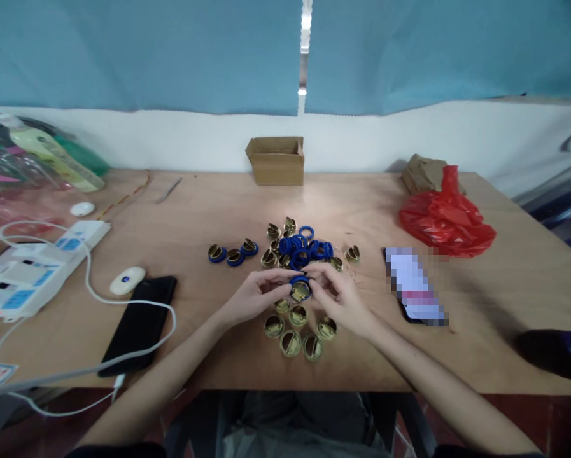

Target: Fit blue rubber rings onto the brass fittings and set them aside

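Observation:
Between both hands is a blue ring point(300, 280) with a round brass-coloured piece point(300, 292) inside or against it; how far the two are fitted I cannot tell. My left hand point(259, 293) pinches its left side between thumb and fingers. From the right, my right hand point(340, 298) grips the same ring with thumb and fingertips. Just below lie several loose brass-coloured round pieces point(290, 342), each with a raised bar. Beyond my fingers is a pile of blue rings point(300, 258) mixed with more brass pieces point(268, 257). Left of it, three brass pieces sit on blue rings point(235, 257).
A small open cardboard box point(278, 170) stands against the wall. On the right are a red plastic bag point(445, 222), a lit phone point(416, 286) and a dark bottle-like object point(552, 351). To the left lie a black phone point(142, 321), white cables and a power strip point(41, 270).

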Motion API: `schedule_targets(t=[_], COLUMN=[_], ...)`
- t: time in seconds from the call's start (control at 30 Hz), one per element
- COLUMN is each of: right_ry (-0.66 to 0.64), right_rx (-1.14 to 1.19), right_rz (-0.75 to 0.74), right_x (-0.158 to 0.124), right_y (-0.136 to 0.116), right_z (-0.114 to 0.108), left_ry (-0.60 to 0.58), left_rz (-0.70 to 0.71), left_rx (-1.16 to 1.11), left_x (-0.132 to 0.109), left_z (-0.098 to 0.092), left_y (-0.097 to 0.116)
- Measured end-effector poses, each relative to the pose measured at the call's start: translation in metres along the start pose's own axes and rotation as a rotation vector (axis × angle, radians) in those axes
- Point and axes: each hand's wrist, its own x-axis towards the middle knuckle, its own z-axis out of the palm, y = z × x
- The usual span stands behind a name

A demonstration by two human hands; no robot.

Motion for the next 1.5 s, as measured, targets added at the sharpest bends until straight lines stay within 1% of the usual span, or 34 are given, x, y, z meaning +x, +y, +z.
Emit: schedule_targets(t=[0.17,0.37,0.53,0.63,0.73,0.83,0.9,1.0,1.1,1.23,1.37,1.5], right_ry=[-0.042,-0.035,-0.047,-0.117,-0.174,-0.118,-0.077,-0.053,-0.069,-0.100,-0.138,-0.105], right_rx=[0.035,0.099,0.076,0.078,0.114,0.137,0.172,0.220,0.249,0.296,0.333,0.298], right_rz=[0.023,0.068,0.118,0.173,0.200,0.207,0.211,0.208,0.210,0.232,0.224,0.201], right_x=[0.001,0.000,0.002,0.002,0.001,0.001,0.002,0.002,0.001,-0.001,0.000,0.002], right_y=[-0.002,-0.003,-0.003,0.002,0.007,0.008,0.007,0.006,0.008,0.010,0.007,0.004], right_z=[-0.001,0.001,-0.002,-0.003,-0.003,-0.003,-0.003,-0.003,0.000,0.003,0.003,0.001], left_ry=[0.043,0.036,0.091,0.092,0.046,-0.003,-0.013,-0.019,-0.020,0.021,0.028,0.036], left_rz=[0.038,0.041,0.054,0.049,0.043,0.039,0.030,0.028,0.026,0.016,0.022,0.014], left_rx=[0.066,0.049,0.024,-0.054,-0.137,-0.174,-0.170,-0.155,-0.133,-0.098,-0.116,-0.126], left_x=[-0.001,-0.002,0.001,0.003,0.004,0.002,0.001,0.000,-0.001,-0.001,-0.001,-0.001], left_z=[0.003,0.007,0.007,0.008,0.009,0.010,0.010,0.010,0.008,0.006,0.006,0.006], left_y=[-0.001,0.001,-0.004,-0.009,-0.011,-0.010,-0.009,-0.009,-0.010,-0.010,-0.009,-0.008])
